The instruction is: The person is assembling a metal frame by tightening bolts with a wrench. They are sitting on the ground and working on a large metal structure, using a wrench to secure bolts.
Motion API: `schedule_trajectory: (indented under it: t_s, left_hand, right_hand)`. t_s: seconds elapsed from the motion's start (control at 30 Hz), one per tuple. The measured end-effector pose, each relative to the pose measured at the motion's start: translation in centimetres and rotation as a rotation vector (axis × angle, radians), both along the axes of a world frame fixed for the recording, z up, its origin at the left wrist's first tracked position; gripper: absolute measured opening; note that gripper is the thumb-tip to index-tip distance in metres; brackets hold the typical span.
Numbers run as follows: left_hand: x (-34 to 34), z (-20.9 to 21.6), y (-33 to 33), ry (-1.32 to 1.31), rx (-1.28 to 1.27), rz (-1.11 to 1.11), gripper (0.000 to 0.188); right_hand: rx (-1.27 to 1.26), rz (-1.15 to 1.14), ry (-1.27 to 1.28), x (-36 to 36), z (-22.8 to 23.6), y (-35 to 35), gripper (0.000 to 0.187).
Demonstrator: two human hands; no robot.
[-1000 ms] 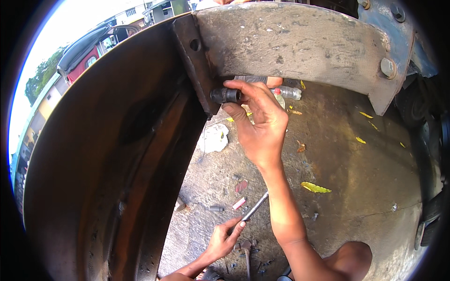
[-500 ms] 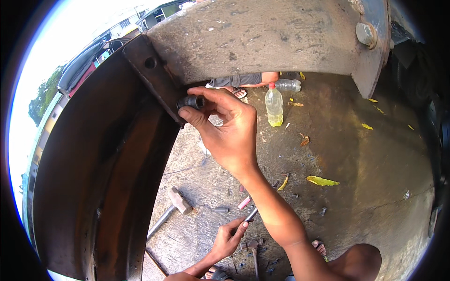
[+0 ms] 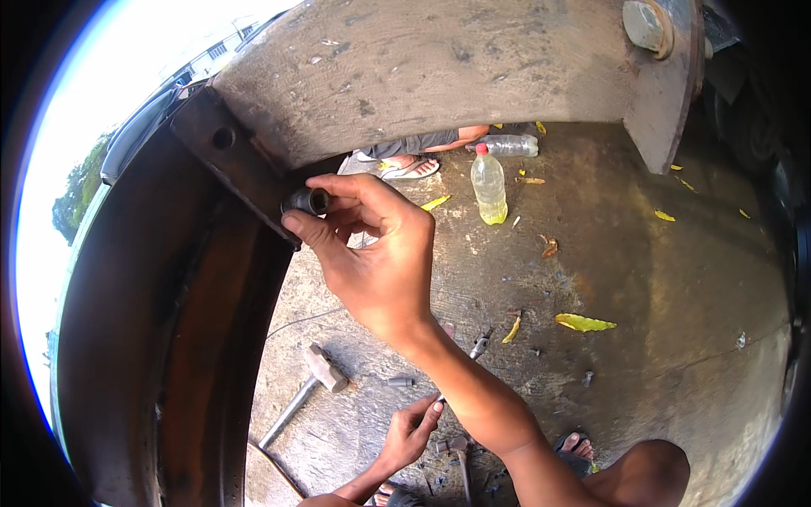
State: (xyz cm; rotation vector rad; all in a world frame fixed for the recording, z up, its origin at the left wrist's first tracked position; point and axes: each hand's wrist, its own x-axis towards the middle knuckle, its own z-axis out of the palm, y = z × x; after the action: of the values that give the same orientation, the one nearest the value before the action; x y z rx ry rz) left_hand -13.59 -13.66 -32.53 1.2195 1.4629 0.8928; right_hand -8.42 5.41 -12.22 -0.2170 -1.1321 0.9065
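Between the thumb and fingers of my right hand (image 3: 376, 253) is a short dark wrench socket (image 3: 306, 201), its hollow end facing me. It sits against the edge of a dark metal bracket (image 3: 221, 156) with one round hole; whether a bolt is inside cannot be seen. Lower down, my left hand (image 3: 412, 435) is closed around the handle of a ratchet wrench (image 3: 480, 345). The wrench's middle passes behind my right forearm, and its metal head shows beyond it.
A thick grey beam (image 3: 473, 68) crosses above, joined to a large curved dark panel (image 3: 127, 363). On the concrete lie a sledgehammer (image 3: 325, 367), a loose grey socket (image 3: 400, 382) and another hammer (image 3: 456, 446). A bottle of yellowish liquid (image 3: 488, 186) stands near another person's sandalled foot (image 3: 412, 167).
The view has shifted, so bracket and right hand appear farther left. My left hand's wrench now shows its head beyond my forearm. The other person's foot shows more.
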Motion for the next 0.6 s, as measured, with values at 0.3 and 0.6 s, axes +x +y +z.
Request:
schedule_trajectory:
  t_s: [0.3, 0.6]
  left_hand:
    - [-0.5, 2.1, 0.5, -0.095, -0.007, 0.064, 0.038]
    - [-1.6, 4.7, 0.5, -0.096, 0.237, 0.283, 0.037]
  right_hand:
    - [-0.18, 0.225, -0.119, 7.6, -0.5, -2.0, 0.032]
    - [-0.392, 0.345, -0.097, 8.7, -10.2, -1.2, 0.038]
